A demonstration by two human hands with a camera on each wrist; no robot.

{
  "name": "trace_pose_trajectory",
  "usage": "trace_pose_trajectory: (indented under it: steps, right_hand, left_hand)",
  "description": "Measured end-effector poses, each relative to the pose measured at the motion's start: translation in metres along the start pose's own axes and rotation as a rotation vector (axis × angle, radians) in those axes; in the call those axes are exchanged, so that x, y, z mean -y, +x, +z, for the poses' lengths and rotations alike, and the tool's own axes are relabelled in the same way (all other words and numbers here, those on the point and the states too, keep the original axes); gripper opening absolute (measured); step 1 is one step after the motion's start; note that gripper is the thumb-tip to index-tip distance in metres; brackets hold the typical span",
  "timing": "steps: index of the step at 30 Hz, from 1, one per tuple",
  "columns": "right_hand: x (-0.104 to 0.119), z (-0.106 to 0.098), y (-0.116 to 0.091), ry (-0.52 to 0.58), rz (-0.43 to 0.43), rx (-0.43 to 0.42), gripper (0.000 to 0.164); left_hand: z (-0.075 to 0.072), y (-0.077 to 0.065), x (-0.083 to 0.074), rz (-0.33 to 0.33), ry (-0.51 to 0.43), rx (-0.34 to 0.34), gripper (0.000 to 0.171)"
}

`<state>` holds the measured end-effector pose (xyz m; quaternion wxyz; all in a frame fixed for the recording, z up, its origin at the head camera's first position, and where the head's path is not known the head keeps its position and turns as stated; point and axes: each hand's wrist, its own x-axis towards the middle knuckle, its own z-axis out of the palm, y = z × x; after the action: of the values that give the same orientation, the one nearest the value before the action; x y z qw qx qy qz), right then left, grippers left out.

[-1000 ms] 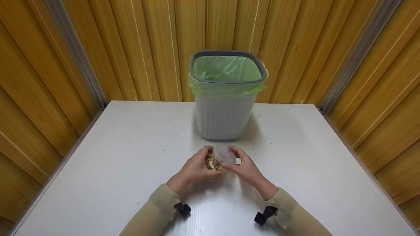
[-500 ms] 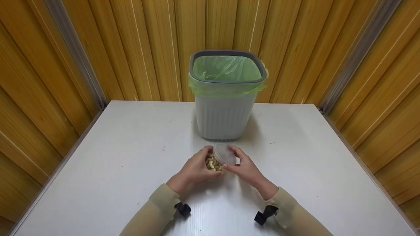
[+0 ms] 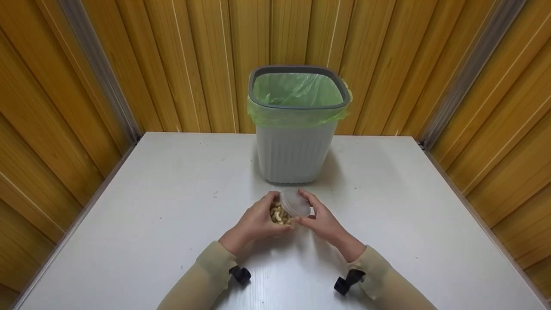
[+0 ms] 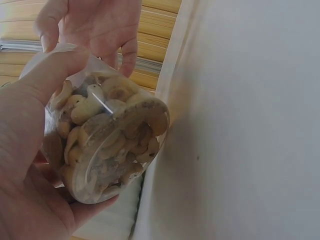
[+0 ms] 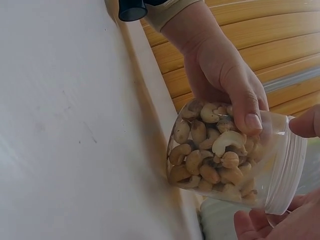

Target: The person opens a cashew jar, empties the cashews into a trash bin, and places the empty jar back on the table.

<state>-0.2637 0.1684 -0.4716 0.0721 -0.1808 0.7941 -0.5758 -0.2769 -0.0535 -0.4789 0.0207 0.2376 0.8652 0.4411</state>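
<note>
Seemingly, turning the lid (image 3: 297,202) is the step in hand: in front of the bin (image 3: 296,150), the left hand (image 3: 256,219) grips the tilted jar (image 5: 269,167) of cashews (image 5: 212,157), the right hand (image 3: 322,220) pinches the lid's edge; next likely calls for a steady twist

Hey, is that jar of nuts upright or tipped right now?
Tipped. In the head view, the left hand holds the jar aslant, with its lid angled toward the right hand.
</note>
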Motion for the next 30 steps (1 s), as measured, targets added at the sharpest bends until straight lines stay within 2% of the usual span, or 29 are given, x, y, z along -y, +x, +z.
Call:
trace_pose_trajectory:
  steps: [4,11,15,30]
  right_hand:
    - [-0.0005,-0.0008,-0.0005,-0.002,0.001,0.019,0.089]
    - [0.0006,0.0014,0.0005,-0.047,0.074,-0.122,0.084]
    - [0.0007,0.0022,0.0006,-0.072,0.089,-0.161,0.079]
    - [0.0005,0.0001,0.0003,-0.039,0.046,-0.097,0.078]
  left_hand:
    - [-0.0007,-0.0001,0.0011,0.004,0.002,-0.003,0.086]
    - [-0.0013,0.0005,0.0014,-0.011,0.007,-0.005,0.088]
    - [-0.0012,0.0005,0.0012,-0.017,-0.002,-0.003,0.088]
    - [-0.0009,0.0008,0.0019,-0.005,0.013,-0.005,0.088]
